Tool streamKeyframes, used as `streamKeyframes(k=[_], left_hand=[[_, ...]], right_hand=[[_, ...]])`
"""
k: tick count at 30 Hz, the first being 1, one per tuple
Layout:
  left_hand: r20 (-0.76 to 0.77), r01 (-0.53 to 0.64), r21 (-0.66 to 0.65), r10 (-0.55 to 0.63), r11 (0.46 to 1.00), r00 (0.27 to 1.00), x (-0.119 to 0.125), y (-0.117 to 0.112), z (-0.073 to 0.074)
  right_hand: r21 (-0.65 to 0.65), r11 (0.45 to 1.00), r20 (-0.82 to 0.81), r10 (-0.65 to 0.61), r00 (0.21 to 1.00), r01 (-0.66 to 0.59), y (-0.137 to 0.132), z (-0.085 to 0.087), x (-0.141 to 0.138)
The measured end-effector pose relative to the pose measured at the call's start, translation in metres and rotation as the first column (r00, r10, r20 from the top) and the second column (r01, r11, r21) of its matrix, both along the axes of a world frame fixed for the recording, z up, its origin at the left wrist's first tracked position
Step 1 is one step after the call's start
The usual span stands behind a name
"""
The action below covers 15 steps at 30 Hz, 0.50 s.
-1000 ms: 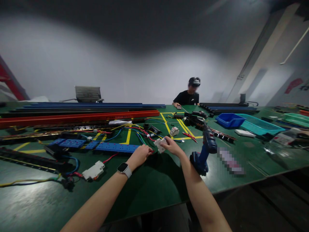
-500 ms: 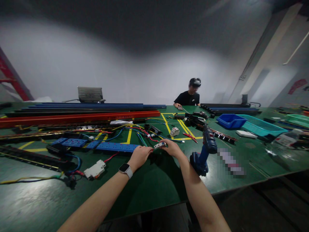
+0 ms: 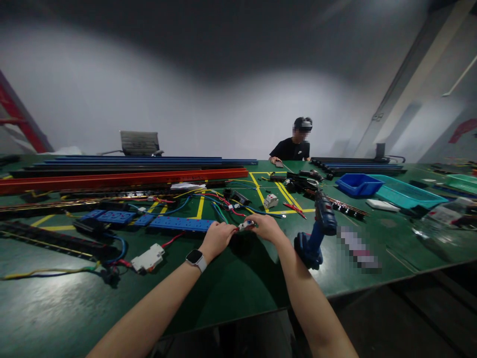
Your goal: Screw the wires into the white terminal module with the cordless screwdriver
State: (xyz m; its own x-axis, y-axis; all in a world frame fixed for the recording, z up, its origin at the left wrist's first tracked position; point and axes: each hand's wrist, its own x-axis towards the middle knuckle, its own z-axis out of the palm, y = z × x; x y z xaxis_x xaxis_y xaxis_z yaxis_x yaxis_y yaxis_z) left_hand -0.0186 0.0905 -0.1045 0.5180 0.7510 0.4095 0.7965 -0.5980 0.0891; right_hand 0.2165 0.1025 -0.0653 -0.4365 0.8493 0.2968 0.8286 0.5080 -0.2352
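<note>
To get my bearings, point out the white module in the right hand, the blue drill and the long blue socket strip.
White module (image 3: 244, 226): head view, its exposed side.
Blue drill (image 3: 316, 239): head view, its handle.
Long blue socket strip (image 3: 182, 223): head view, its middle.

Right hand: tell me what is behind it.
Beyond the right hand sits a white block on the green table; whatever lies directly behind the hand is covered.

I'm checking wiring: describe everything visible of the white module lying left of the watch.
The white module has a blocky, stepped casing that looks like plastic, with a touch of orange on its near side. It lies aslant on the green table, untouched by hand, with a red wire at its right end and red wiring at its left. No marking is legible.
</note>
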Motion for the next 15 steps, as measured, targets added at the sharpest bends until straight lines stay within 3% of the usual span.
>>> streamKeyframes(k=[7,15], left_hand=[[-0.041,0.020,-0.036,-0.022,0.999,0.999,0.001,0.002,-0.001],[-0.045,0.041,-0.099,-0.045,0.994,0.998,0.003,0.005,0.000]], right_hand=[[-0.015,0.997,0.129,0.076,0.989,-0.074,-0.005,0.007,-0.001],[-0.121,0.991,-0.036,0.054,0.998,-0.058,0.008,-0.007,0.005]])
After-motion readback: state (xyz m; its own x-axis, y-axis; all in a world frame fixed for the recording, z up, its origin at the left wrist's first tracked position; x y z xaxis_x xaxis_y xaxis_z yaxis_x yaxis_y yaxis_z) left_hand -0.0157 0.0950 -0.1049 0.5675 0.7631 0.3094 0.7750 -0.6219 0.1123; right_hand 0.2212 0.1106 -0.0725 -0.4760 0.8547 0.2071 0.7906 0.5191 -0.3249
